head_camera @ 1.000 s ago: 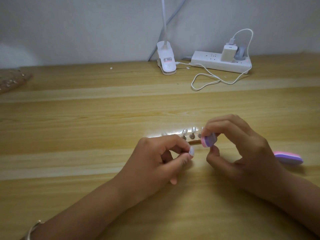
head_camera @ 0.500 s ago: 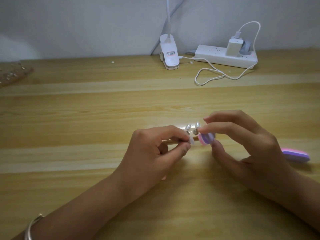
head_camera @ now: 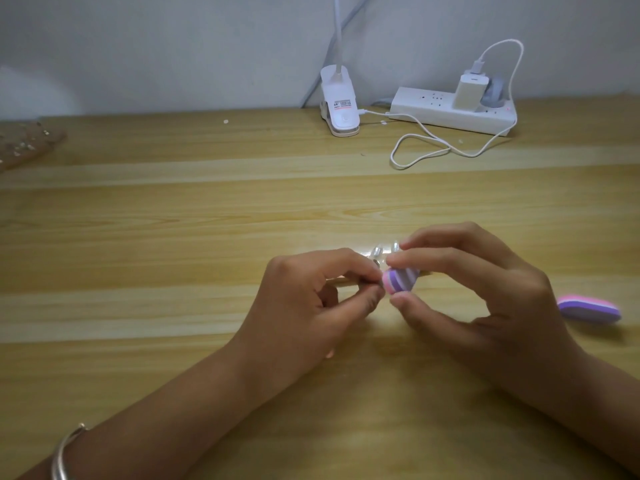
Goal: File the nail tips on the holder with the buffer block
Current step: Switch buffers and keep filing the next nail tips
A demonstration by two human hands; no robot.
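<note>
Buffer block [head_camera: 401,280] pinched between right hand [head_camera: 491,299] fingers and thumb; left hand [head_camera: 304,310] fingers pinch a nail tip [head_camera: 379,278] beside it.

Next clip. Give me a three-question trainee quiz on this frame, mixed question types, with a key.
1. Fill in: the left hand, pinching a nail tip at the end of the striped buffer block, wears a ___ on its wrist.
2. True or false: the right hand pinches the striped buffer block between forefinger and thumb.
3. Multiple choice: the second buffer block lies A) on the table, right of the right hand; B) in the left hand; C) stacked on the striped buffer block.
Key: 1 bracelet; 2 true; 3 A.
</note>
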